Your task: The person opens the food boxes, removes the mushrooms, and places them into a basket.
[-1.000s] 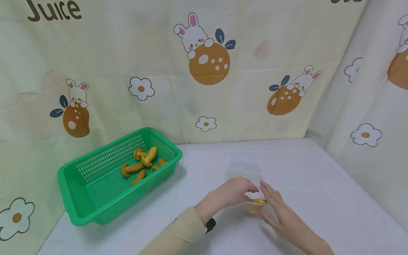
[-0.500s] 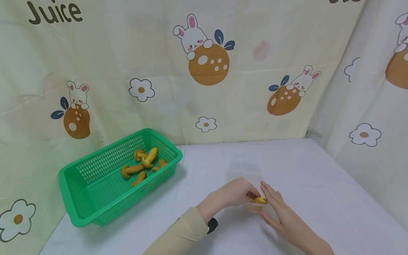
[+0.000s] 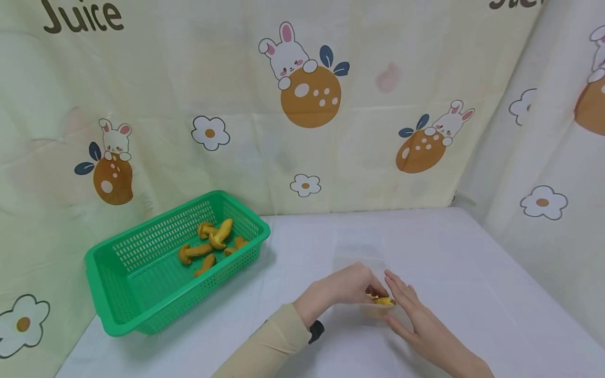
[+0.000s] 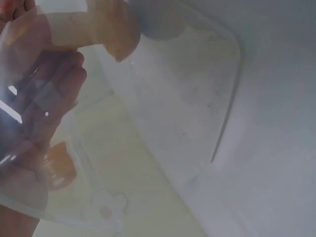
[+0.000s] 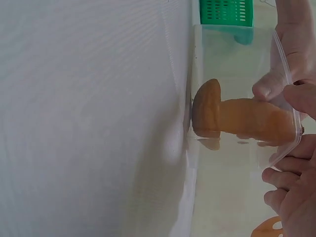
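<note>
A mushroom (image 5: 247, 118) stands cap down inside a clear plastic container (image 5: 222, 54) in the right wrist view, its stem end at the rim. In the head view only the yellow top of the mushroom (image 3: 385, 301) shows above the container wall (image 3: 375, 312). My left hand (image 3: 352, 283) reaches over the rim and pinches the stem. Opposite it, my right hand (image 3: 423, 325) steadies the container's right side with straight fingers and the thumb apart. Through the plastic, the left wrist view shows the mushroom (image 4: 84, 29) and a palm (image 4: 44, 94).
To the left stands a green perforated basket (image 3: 156, 289) with several mushrooms (image 3: 217, 236) at its far right end. Just behind the container lies a flat clear sheet with rounded corners (image 3: 361, 252). A printed curtain (image 3: 236, 157) hangs along the table's back edge.
My left fingers, loosely raised over the container a second ago, have come down and closed on the mushroom. The right hand has stayed by the container.
</note>
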Demonstrator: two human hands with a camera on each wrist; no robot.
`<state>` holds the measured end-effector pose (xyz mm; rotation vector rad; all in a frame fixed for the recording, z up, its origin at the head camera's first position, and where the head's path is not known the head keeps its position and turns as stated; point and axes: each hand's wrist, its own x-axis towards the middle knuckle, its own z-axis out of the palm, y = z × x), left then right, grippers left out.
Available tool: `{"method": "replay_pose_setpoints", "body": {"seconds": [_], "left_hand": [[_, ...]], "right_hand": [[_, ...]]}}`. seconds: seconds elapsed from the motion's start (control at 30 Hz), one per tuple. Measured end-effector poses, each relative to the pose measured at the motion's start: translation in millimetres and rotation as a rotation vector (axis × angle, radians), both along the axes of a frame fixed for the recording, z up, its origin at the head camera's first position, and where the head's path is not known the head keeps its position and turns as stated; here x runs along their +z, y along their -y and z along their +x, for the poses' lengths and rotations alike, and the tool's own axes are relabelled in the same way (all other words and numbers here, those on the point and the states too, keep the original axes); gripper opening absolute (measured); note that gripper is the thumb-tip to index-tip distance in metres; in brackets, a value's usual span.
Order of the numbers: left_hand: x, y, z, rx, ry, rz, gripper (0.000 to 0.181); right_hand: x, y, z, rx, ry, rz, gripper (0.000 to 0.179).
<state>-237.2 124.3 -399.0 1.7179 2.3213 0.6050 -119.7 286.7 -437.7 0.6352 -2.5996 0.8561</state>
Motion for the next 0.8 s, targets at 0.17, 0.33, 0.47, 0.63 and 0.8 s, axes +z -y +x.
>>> {"method": "replay_pose_setpoints", "body": {"seconds": [0.17,0.33,0.47,0.63,0.8], "left_hand": [[-2.9,-1.3,0.2,-0.001,0.005,0.013,0.021],[-1.9,3.4,-2.3,0.026,-0.015,0.012,0.023],[2.1,8.8,-4.1,0.05,-0.011,0.027,0.022],[9.6,18.1,-5.5,0.125,0.084,0.073,0.022],[20.2,35.4,-12.3,0.204,0.213,0.213,0.027]], "right_hand": [[0.9,0.1,0.1,-0.006,-0.01,0.012,0.077],[2.7,1.2,-1.6,-0.006,0.001,0.01,0.076],[4.1,1.8,-3.7,0.002,0.006,-0.004,0.077],[5.4,-0.1,-4.0,-0.002,0.014,-0.01,0.079],[5.7,-2.4,-5.2,-0.004,0.003,0.005,0.079]]}}
